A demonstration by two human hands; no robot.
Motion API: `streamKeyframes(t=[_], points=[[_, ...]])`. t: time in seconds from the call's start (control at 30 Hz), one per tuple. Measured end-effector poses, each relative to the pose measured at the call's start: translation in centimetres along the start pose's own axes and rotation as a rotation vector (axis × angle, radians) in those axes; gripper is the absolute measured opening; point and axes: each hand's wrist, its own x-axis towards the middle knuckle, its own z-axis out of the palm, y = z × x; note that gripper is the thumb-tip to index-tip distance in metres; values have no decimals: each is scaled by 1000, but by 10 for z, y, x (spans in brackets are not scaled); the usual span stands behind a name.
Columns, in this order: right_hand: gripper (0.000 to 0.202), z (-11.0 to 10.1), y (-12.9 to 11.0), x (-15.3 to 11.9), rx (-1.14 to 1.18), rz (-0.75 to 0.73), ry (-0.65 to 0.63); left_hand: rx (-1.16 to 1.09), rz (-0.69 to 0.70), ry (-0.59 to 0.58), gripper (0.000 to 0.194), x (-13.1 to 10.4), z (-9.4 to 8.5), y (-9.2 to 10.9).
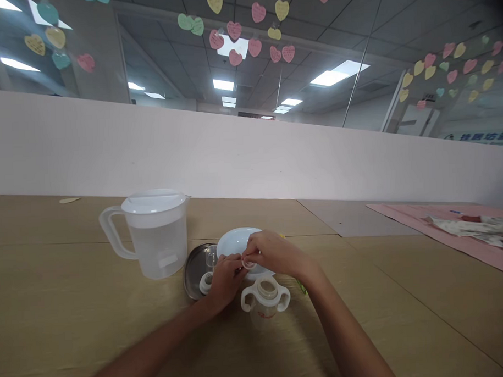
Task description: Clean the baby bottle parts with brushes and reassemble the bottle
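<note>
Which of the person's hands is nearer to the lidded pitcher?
Left. The left hand is right of the pitcher, by the metal tray; the right hand is farther right.

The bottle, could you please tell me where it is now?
In the head view, the bottle stands low, near the middle, on the table, in front of the plate and right of the tray.

My feed puts the pitcher (156, 236) left of the tray (194, 270), the plate (233, 239) to its right, the bottle (266, 306) before the plate and, I think, a cap (204, 285) in the tray.
</note>
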Motion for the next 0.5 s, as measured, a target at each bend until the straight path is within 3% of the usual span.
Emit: streamKeyframes(t=[0.2,0.5], points=[[27,-11,-13,-9,30,-49,119,-114,18,6,31,3,-6,4],[29,-39,-28,-36,61,-57,286,14,17,-4,34,0,-4,8]])
